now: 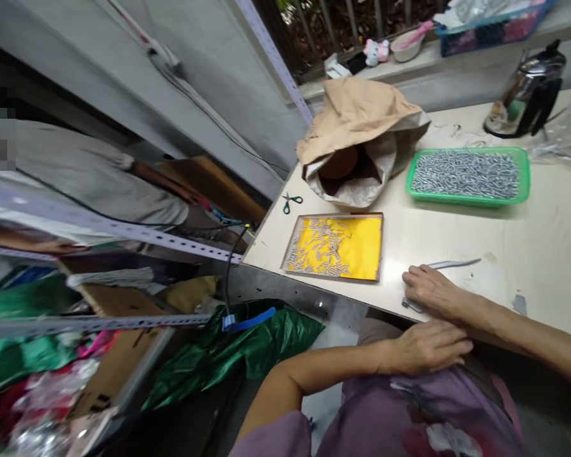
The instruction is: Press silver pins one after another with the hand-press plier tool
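My left hand (428,346) lies flat on my lap by the table's front edge, fingers stretched out, holding nothing. My right hand (428,289) rests palm down on the pale table (457,235), fingers loosely curled over a small metal piece at the edge; what it grips, if anything, is hidden. Metal tweezers (452,263) lie just beyond its fingers. To the left sits a yellow-lined tray (361,244) with several small metal pins. A green tray (469,174) full of the same pins stands farther back.
A brown paper sack (361,127) lies open behind the yellow tray, small green scissors (291,202) beside it. A metal kettle (528,89) stands at the back right. Another person in a grey shirt (85,171) sits at left behind slotted metal shelving (124,231).
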Demonstrator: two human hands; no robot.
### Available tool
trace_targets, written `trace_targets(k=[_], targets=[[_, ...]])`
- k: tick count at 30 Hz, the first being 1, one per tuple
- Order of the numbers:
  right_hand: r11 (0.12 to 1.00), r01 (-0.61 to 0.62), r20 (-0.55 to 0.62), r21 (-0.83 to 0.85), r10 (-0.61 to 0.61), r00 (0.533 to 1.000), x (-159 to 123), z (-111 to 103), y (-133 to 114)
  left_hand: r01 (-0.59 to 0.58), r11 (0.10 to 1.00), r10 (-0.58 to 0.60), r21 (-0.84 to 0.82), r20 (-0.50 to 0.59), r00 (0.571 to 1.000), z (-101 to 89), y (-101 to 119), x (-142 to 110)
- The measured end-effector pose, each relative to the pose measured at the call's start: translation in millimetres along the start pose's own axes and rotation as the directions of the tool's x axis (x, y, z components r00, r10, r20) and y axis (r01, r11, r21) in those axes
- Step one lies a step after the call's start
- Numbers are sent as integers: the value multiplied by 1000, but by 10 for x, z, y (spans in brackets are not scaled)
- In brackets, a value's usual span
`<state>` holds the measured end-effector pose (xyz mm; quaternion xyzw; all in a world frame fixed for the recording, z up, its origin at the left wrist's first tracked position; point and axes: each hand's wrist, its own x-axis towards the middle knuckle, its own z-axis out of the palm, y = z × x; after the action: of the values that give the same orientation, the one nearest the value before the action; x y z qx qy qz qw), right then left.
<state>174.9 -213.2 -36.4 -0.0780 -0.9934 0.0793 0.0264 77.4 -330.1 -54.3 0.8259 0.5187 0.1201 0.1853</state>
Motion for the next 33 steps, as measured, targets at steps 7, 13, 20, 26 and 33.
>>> trace_targets(k=[7,13,20,26,33], targets=[[988,0,-276,157,44,960,86,46,178,329,929,-284,171,-245,927,-720,-1068,-224],[891,-286,-544,353,444,712,66,-572,677,623,745,-511,238,-396,763,-1070,-1920,-56],[745,-634,-519,208,634,574,-149,-988,1413,571,749,-502,337,-273,820,-1117,-2059,49],[842,-468,-337,268,537,773,-386,-640,693,535,837,-544,-116,-291,787,-1129,-1505,21],[871,-434,-197,231,479,856,-714,-87,-203,631,485,-608,-605,285,741,-723,-608,93]])
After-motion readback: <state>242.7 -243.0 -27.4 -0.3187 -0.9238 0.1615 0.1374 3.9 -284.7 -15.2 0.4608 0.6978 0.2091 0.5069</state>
